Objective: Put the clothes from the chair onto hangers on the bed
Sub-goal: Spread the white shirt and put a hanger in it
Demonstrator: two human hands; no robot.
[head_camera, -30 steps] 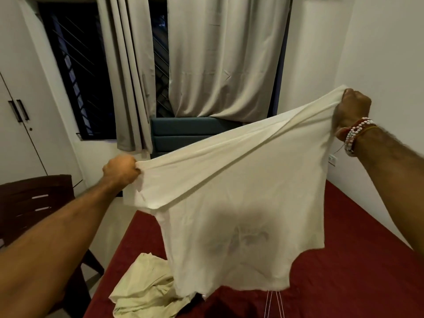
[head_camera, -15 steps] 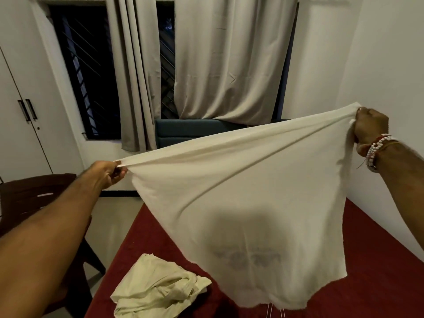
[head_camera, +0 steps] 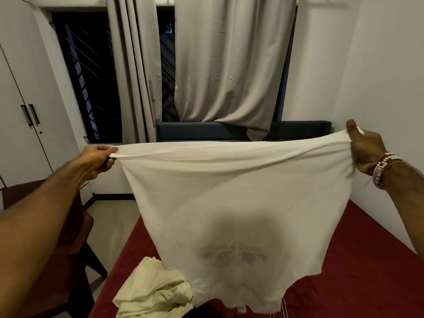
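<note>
Wardrobe (head_camera: pixel 23 99): far left of frame, white double doors closed, dark handles side by side.
Chair (head_camera: pixel 78 237): lower left, dark brown, partly hidden under the left forearm; stands just beside the bed's left edge with a strip of pale floor between them.
Left hand (head_camera: pixel 98 160): centre left, thumb pressed down onto curled fingers, pinching one corner of the shirt's upper edge.
Crumpled garment (head_camera: pixel 153 292): pale yellow-green, heaped on the bed at bottom centre-left; the shirt's lower left corner hangs in front of it.
White T-shirt (head_camera: pixel 241 203): centre, held in the air over the bed, upper edge pulled taut and nearly level between both hands; a faint print shows through low on the cloth. Lower edge hangs free, ragged in outline; contact with the bed cannot be told.
Thin white rods (head_camera: pixel 278 311): bottom edge, just under the shirt; too little in view to identify.
Bed (head_camera: pixel 355 271): dark red sheet, bare on the right half; right side runs along the white wall.
Curtains (head_camera: pixel 229 65): beige, top centre, hanging down onto the dark blue headboard (head_camera: pixel 202 131).
Right hand (head_camera: pixel 364 148): centre right, thumb raised, fingers curled round the bunched opposite corner of the shirt; bead bracelets (head_camera: pixel 383 167) on the wrist.
</note>
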